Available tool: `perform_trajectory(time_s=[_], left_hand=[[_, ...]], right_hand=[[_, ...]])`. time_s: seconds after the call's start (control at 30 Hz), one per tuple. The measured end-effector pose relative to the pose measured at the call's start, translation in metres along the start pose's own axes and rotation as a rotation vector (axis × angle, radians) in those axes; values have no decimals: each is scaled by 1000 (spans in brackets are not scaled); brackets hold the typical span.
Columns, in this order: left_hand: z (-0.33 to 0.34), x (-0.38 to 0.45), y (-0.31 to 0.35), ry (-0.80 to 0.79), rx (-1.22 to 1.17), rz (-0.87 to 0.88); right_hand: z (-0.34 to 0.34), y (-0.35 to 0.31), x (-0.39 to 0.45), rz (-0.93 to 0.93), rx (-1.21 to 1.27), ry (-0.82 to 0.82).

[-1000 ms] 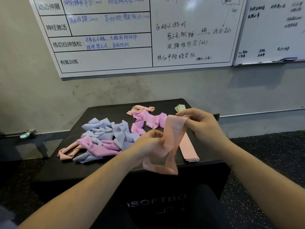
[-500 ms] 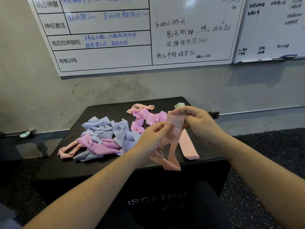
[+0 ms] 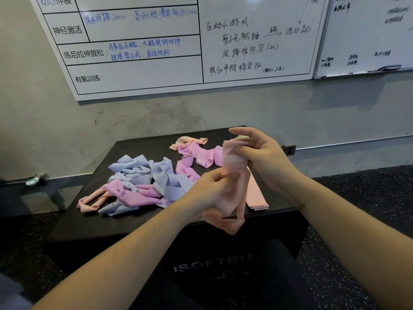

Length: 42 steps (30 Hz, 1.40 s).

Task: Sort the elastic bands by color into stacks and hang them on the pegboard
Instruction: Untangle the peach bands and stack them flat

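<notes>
Holding: we hold one peach band (image 3: 235, 166) upright above the front edge of the black box (image 3: 138, 222).
Left hand (image 3: 212, 193): closed on the band's lower part, thumb pressing it.
Right hand (image 3: 263, 157): pinching the band's top, the other fingers half spread.
Peach stack (image 3: 257, 195): flat on the box, just behind the hands.
Pile (image 3: 143, 180): blue, pink and peach bands mixed, at left.
Whiteboard (image 3: 143, 70): on the wall behind.

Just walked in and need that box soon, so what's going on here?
A person is sorting elastic bands by colour on the black box. Both the left hand and right hand hold one peach band above a flat peach stack. Lavender, pink and peach bands lie in a tangled pile. Nothing is hung yet.
</notes>
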<state>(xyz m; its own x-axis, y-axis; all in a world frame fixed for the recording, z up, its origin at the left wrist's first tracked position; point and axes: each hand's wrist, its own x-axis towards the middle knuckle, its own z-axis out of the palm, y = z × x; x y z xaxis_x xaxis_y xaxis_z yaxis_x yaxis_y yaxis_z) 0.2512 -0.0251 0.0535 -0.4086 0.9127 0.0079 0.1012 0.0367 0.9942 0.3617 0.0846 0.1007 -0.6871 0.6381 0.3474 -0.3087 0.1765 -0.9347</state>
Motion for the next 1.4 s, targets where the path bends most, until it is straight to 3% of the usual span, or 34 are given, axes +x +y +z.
perform_trajectory(time_s=[0.13,0.27,0.4,0.47,0.57,0.67,0.77,0.9,1.0,1.17,1.4], left_hand=[[2,2,0,108,-84,39],[-1,6,2,206,-255,88],[-8,10,4,275,-416,39],[-11,10,5,300,-420,28],[-13,10,1,322,-386,8],[-12,10,-9,397,-221,34],[-7,9,-15,408,-168,80],[3,5,-17,387,-15,174],[5,4,-15,396,-21,184],[-9,8,-15,465,-160,110],[-15,12,-15,517,-290,20]], right_hand=[[-3,13,-2,58,-37,73],[0,30,-20,309,-3,104],[0,42,-48,501,104,-187],[-3,47,-58,537,158,-243],[-4,55,-67,532,194,-215],[3,62,-71,529,236,-48],[6,71,-70,440,17,169],[8,79,-73,329,-216,277],[9,75,-76,356,-202,263],[4,73,-84,502,-114,79],[3,63,-87,367,65,-24]])
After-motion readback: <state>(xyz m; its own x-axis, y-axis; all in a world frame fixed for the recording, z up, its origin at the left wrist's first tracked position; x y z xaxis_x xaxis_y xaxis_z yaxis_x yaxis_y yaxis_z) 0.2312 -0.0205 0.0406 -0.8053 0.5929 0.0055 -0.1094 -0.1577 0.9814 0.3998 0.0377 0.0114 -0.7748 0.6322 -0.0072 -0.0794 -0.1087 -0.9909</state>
